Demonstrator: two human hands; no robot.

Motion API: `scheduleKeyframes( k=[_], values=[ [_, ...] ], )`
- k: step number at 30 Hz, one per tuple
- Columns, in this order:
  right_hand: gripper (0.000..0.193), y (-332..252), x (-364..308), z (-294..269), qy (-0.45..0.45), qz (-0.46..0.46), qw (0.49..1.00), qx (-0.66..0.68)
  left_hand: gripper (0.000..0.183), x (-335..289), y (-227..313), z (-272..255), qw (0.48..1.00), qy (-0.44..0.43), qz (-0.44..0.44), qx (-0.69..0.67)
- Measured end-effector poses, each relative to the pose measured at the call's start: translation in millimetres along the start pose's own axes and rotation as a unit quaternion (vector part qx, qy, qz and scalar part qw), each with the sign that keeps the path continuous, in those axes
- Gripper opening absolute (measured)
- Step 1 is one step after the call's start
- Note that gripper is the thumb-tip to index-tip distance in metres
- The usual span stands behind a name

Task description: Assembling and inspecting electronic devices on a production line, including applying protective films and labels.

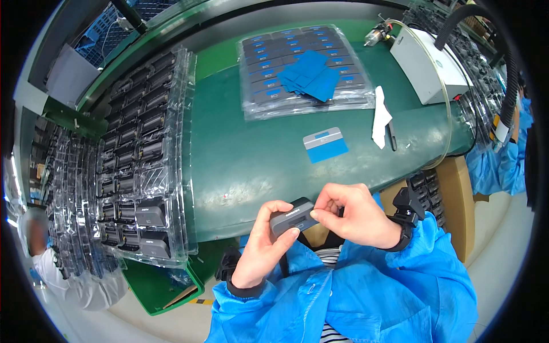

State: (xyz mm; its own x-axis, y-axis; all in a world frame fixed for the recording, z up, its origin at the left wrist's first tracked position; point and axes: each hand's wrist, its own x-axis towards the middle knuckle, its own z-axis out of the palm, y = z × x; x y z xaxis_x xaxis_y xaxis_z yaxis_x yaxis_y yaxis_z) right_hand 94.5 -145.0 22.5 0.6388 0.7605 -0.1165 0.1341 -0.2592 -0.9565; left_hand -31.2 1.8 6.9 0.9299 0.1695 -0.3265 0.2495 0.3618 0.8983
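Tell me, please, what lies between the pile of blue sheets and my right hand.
From the blue sheets to your right hand, the head view shows the plastic tray's near edge, then a grey-and-blue card on the green table.

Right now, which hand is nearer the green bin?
Left. Your left hand holds the device, right of the green bin; your right hand is farther right, across the device.

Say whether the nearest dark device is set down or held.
Held: the left hand grips the dark device, right hand at its end.
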Motion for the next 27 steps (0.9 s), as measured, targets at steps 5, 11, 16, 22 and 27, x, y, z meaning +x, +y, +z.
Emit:
scheduleKeyframes(
  k=[5,11,16,22,27],
  values=[
    [0.015,5.4,-7.2,6.4,0.054,-0.197,0.954,-0.219,0.039,2.5,-4.3,-3.0,0.999,0.026,0.015,-0.035],
    [0.046,11.2,-16.3,5.1,0.048,-0.306,0.889,-0.337,0.039,4.6,0.9,-4.2,0.989,0.011,0.028,-0.142],
    [0.028,10.8,-12.3,-5.3,0.064,-0.072,0.995,0.025,0.045,6.8,4.2,4.4,0.986,0.024,0.041,-0.157],
    [0.028,6.0,2.6,-3.2,-0.064,0.037,0.981,0.179,0.044,6.2,-1.3,9.5,0.996,0.014,0.053,-0.073],
    [0.027,13.9,3.5,6.8,0.030,0.056,0.985,0.162,0.041,11.5,-1.6,19.4,0.997,0.018,0.073,-0.032]
  ],
)
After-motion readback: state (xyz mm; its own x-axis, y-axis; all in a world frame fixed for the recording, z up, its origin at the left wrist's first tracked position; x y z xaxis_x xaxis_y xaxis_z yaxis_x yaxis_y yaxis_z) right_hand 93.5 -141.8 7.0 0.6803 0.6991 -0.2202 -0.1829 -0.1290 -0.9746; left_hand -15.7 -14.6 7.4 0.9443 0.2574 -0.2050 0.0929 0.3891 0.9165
